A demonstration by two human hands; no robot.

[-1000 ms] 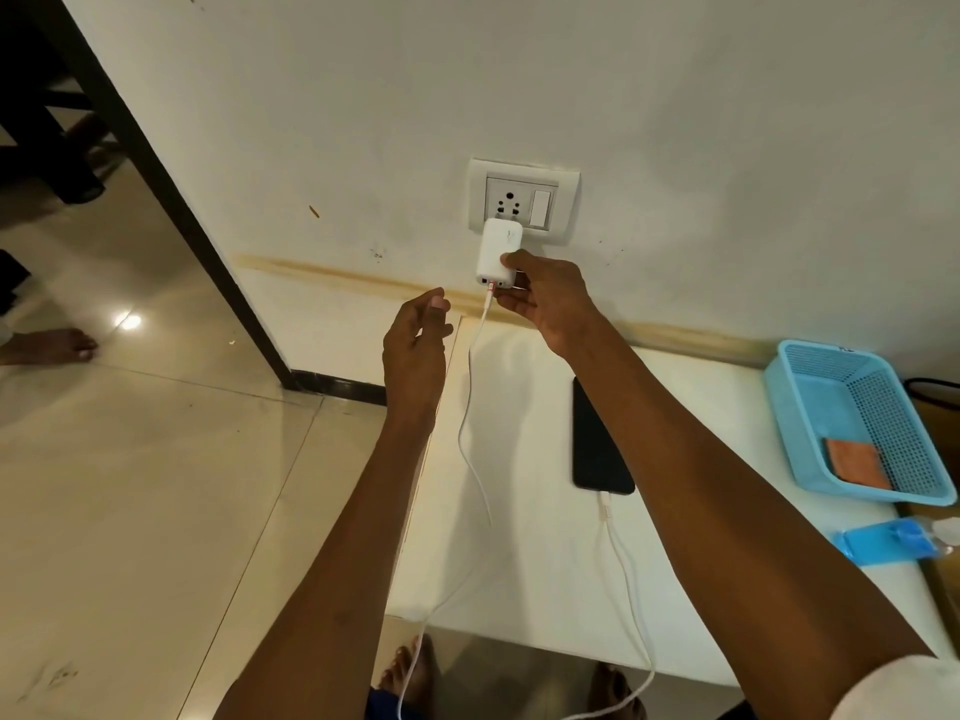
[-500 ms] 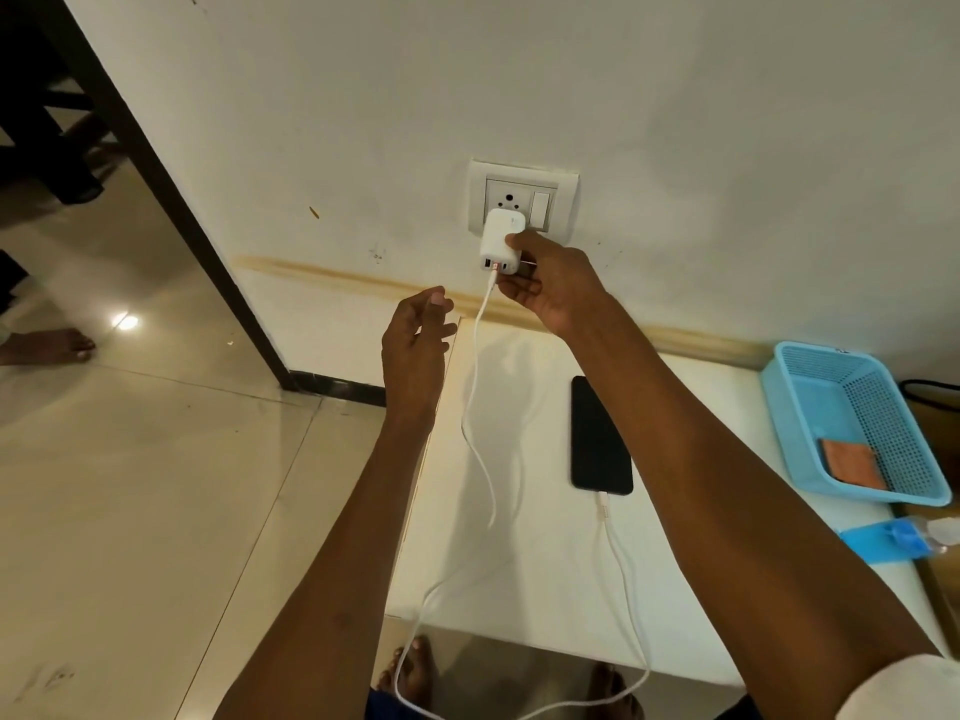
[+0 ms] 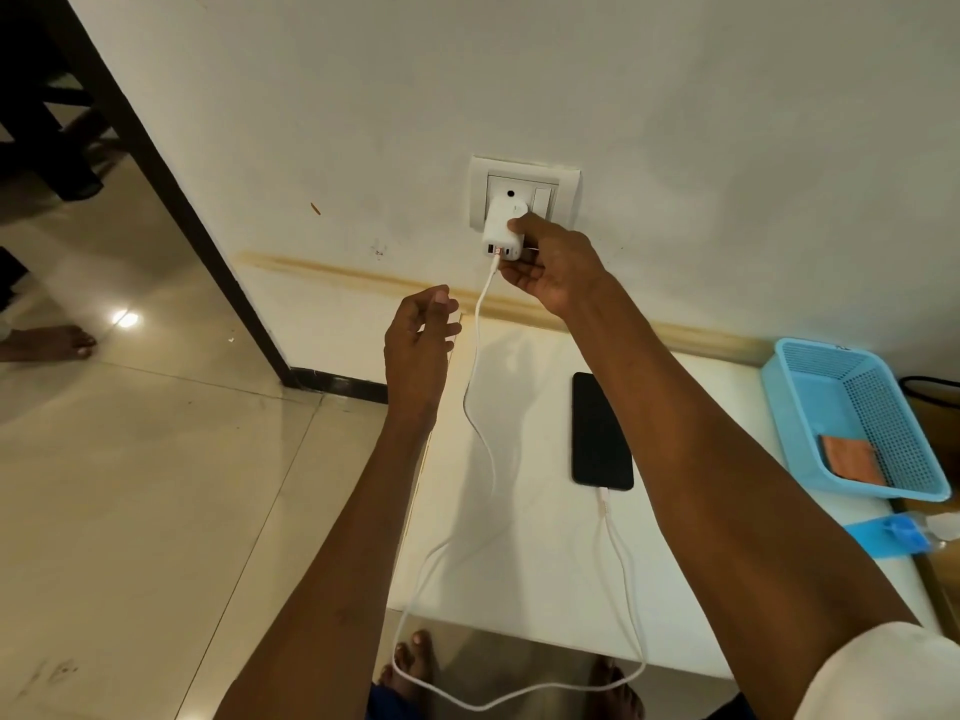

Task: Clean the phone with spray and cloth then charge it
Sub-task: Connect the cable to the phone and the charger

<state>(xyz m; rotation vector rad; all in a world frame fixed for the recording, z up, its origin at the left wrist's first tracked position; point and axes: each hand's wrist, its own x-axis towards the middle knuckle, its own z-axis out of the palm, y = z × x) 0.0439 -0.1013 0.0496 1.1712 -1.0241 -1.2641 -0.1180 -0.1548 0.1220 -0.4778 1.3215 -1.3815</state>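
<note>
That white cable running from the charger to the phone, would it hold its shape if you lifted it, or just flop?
Probably flop: the cable hangs off the table edge in a loose loop. It looks thin, so likely light. Tugging it might drag the phone, since its end is plugged in.

Glossy white plastic charger block [image 3: 503, 228] in a smooth white plastic wall socket plate [image 3: 523, 192]; matt painted wall [image 3: 675, 96]; glossy black glass-faced phone [image 3: 600, 433] on a smooth white tabletop [image 3: 545, 563]; perforated light-blue plastic basket [image 3: 810, 407]; polished beige floor tiles [image 3: 130, 485].
</note>
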